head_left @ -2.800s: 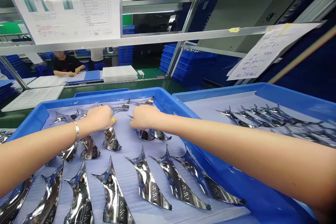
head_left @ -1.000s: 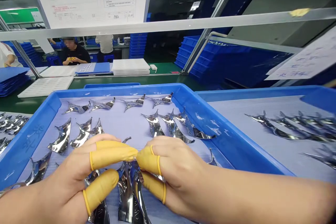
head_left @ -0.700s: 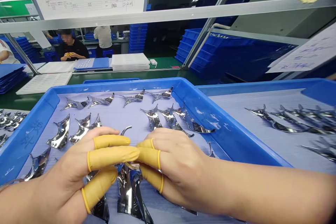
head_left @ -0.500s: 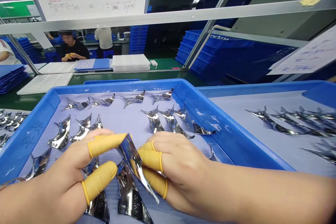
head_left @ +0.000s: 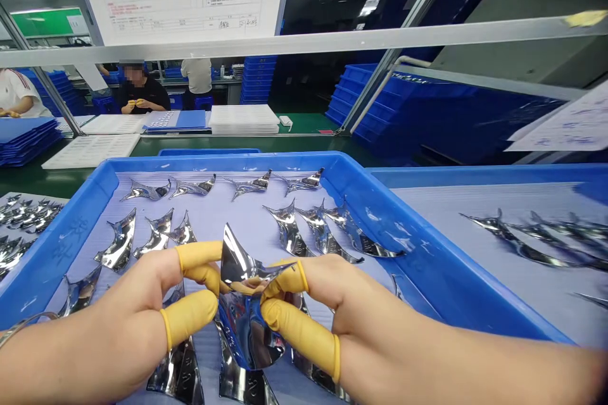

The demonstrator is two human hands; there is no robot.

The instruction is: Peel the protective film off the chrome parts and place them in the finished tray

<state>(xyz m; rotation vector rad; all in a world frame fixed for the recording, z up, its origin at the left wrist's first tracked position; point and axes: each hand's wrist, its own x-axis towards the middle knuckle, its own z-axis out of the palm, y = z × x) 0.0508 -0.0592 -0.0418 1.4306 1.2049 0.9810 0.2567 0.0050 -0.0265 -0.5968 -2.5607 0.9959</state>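
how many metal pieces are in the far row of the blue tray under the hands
4, left to right along the far wall: leftmost piece, second piece, third piece, rightmost piece; none there looks hidden.

Both hands (head_left: 137, 304) (head_left: 332, 310) close together, half-curled

Two hands, the left hand (head_left: 135, 304) and the right hand (head_left: 351, 316), are flanking one raised metal piece (head_left: 247, 326). Inside one central blue tray (head_left: 418, 272), four far pieces (head_left: 249, 185), three middle-left pieces (head_left: 118, 240) and three middle-right pieces (head_left: 323, 231) are lying; hands are partly hiding the nearer ones. Three other people (head_left: 149, 98) at least are showing far left.
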